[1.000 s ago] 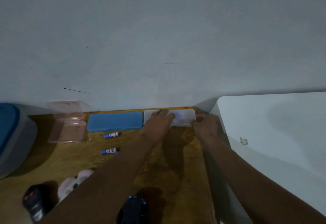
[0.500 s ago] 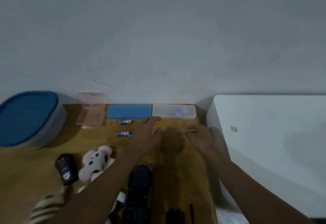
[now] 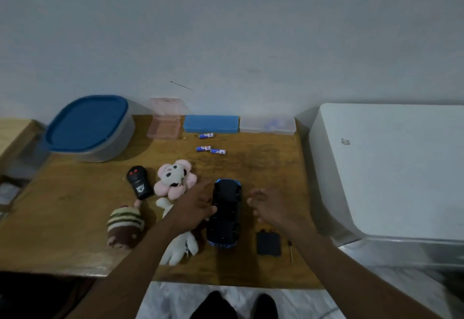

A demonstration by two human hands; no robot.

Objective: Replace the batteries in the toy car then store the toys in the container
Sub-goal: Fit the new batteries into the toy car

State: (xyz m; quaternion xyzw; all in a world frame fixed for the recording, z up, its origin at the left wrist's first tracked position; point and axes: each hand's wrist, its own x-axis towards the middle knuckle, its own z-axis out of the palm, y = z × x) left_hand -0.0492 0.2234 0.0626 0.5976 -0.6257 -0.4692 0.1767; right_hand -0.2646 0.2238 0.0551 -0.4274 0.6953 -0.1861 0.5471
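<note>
A black and blue toy car point(image 3: 226, 214) lies upside down on the wooden table point(image 3: 75, 218). My left hand point(image 3: 194, 204) rests open against the car's left side. My right hand point(image 3: 267, 204) hovers open just right of it, holding nothing. The black battery cover point(image 3: 268, 244) and a thin screwdriver point(image 3: 290, 251) lie right of the car. Three blue batteries point(image 3: 210, 147) lie farther back. A black remote point(image 3: 139, 185), a pink plush point(image 3: 174, 179), a striped brown plush point(image 3: 124, 225) and a white plush point(image 3: 179, 245) sit to the left. The grey container with a blue lid point(image 3: 89, 127) stands at the back left.
Along the wall stand an open pink case point(image 3: 164, 124), a blue case point(image 3: 211, 124) and a clear case point(image 3: 267, 125). A white appliance point(image 3: 391, 168) borders the table's right edge. My feet point(image 3: 236, 306) show on the floor below the table's front edge.
Both hands have pulled back from the clear case at the wall to the toy car. The view has tilted down, so the whole table shows.
</note>
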